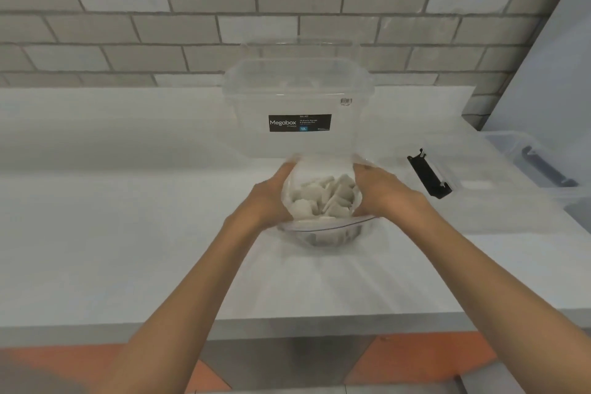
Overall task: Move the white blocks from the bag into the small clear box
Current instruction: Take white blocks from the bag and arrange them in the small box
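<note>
Lower frame: my 2 forearms run up from the bottom corners over the white countertop point(128, 233), w/ orange floor tile point(415, 358) showing below its edge.

Centre frame, just nearer me than my hands, sits a small clear plastic box w/ a curved rim point(326, 235). I take it as the target. There's something greyish inside, can't tell what. Directly above it, touching or nearly so, is the clear plastic bag point(323, 166) full of flat white blocks point(323, 197).

My left hand point(268, 198) grips the bag's left side and my right hand point(383, 192) grips its right side. They're apart w/ the bag between, fingers curled round the plastic.

Key relation: the box is straight below the bag, centred btwn both hands, neither hand nearer. The bag stands roughly upright, top edge away from me; can't tell if that edge is open. So the next move, I reckon, is tipping or reaching in, not carrying sideways.

Behind: a large clear storage box w/ a black "Megabox" label point(297, 89). Right of centre: a clear lid w/ a black latch point(428, 173). At the right edge: another clear bin point(537, 166). Top: grey brick wall point(160, 25).
</note>
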A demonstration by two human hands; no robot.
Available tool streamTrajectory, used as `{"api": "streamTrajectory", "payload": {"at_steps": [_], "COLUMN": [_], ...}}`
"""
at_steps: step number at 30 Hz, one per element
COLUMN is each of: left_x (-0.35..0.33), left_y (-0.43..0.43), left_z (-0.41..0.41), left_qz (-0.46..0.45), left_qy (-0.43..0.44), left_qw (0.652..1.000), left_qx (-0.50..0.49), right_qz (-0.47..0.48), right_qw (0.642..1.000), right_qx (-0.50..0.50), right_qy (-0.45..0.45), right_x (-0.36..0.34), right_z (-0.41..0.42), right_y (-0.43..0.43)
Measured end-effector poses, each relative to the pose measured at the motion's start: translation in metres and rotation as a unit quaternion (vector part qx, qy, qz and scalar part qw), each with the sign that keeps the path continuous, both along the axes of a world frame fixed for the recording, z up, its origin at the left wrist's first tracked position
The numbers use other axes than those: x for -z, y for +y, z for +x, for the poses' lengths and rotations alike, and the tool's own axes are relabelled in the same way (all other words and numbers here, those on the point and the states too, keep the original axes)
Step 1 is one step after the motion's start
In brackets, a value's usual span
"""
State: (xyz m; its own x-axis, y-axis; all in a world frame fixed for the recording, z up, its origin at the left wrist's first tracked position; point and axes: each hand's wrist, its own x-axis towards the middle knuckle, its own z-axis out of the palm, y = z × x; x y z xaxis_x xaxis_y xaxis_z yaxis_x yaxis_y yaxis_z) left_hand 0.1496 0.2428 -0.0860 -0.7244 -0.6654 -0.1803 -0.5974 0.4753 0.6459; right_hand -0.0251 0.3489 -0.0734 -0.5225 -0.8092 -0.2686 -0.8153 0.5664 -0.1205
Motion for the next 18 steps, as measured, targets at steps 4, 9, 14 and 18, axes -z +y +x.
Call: {"api": "streamTrajectory", "payload": {"at_steps": [4, 9, 14, 18], "left_x": [-0.002, 0.035, 0.041, 0.040], "left_y": [-0.014, -0.026, -0.047, -0.050], "left_z": [-0.002, -0.002, -0.011, -0.015], "left_qz": [-0.040, -0.017, 0.046, 0.016], "left_qy": [0.009, -0.109, -0.135, -0.159], "left_qw": [0.999, 0.994, 0.989, 0.987], "left_qx": [0.010, 0.021, 0.036, 0.037], "right_qz": [-0.009, 0.065, 0.050, 0.060], "right_qw": [0.999, 0.996, 0.993, 0.990], "right_qx": [-0.001, -0.041, -0.042, -0.066], "right_qy": [-0.041, -0.055, -0.095, -0.110], "right_x": [-0.002, 0.038, 0.028, 0.019], "right_z": [-0.011, -0.009, -0.014, -0.023], "right_y": [-0.005, -0.019, -0.018, -0.024]}}
